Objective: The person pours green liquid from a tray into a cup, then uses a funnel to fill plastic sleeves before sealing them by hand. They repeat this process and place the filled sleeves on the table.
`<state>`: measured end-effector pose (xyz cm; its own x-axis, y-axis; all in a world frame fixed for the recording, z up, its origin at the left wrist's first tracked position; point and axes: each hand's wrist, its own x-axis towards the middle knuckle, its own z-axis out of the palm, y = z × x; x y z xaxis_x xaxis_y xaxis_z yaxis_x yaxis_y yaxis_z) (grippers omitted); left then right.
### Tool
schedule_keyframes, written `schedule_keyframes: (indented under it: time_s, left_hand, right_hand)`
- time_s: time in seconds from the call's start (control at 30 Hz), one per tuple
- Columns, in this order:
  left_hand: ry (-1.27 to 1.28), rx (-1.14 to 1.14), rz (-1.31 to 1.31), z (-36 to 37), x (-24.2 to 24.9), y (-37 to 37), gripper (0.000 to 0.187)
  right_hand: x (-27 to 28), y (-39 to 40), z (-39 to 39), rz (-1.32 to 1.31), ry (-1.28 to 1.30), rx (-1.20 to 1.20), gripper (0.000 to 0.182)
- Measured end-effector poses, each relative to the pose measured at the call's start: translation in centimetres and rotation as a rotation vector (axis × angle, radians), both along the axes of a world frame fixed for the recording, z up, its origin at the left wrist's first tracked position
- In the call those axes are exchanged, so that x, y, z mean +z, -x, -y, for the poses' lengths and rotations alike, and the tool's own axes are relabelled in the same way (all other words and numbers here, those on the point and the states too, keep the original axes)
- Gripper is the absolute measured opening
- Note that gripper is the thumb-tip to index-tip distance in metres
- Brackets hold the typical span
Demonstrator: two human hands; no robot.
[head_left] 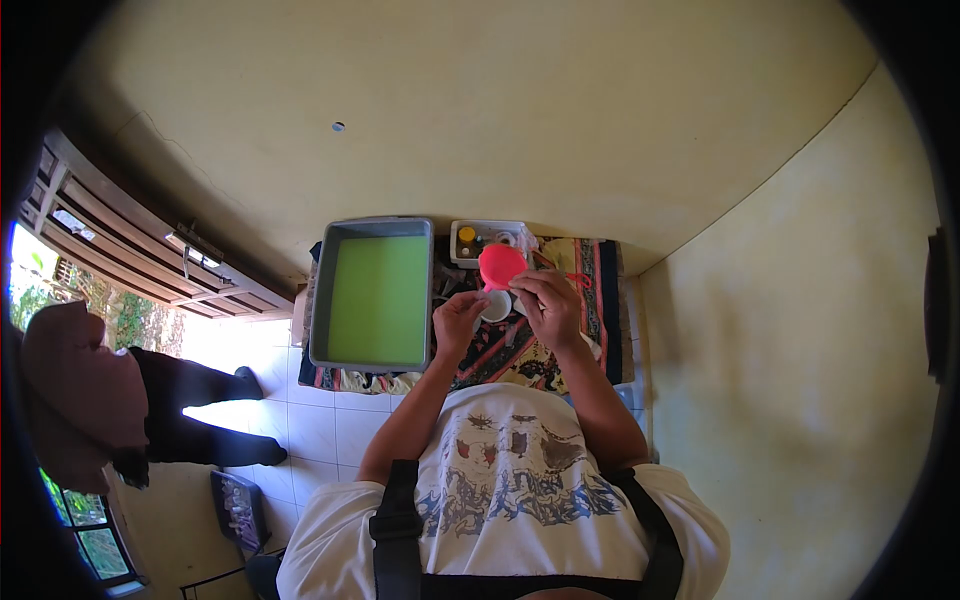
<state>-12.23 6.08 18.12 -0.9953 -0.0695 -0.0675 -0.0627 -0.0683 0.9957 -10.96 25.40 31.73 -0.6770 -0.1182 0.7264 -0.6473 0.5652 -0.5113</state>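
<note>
A bright pink rounded thing (502,265), with a small nub at its lower edge, is in front of me above the table; its exact kind does not show. My right hand (545,303) pinches at its lower right side. My left hand (460,320) is closed, its fingertips just below the nub by something small and whitish that I cannot make out. Under the fingers lies a small white round dish (495,307), partly hidden by my hands. Right of my right hand a red looped handle (582,281) shows; whether it joins the pink thing is hidden.
A large grey tub (431,300) with green liquid stands at the left of the cloth-covered table (607,300). A white tray (470,226) holds a yellow-lidded jar and small items by the wall. A person in dark trousers (200,405) stands left, near a dark bin (240,508).
</note>
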Motion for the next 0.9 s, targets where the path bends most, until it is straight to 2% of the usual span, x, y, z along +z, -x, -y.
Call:
schedule_keyframes:
  time_s: [0.47,0.67,0.9]
  left_hand:
    - [-0.027,-0.017,0.000,-0.3,0.0,0.2,0.022]
    - [0.057,-0.025,-0.021,-0.6,0.9,0.3,0.022]
    - [0.089,-0.046,-0.001,-0.9,-0.2,0.8,0.023]
  right_hand:
    - [-0.1,0.2,-0.1,-0.020,0.014,0.010,0.021]
    - [-0.4,0.3,-0.4,-0.041,-0.021,0.017,0.020]
    - [-0.1,0.3,-1.0,-0.038,-0.020,-0.003,0.020]
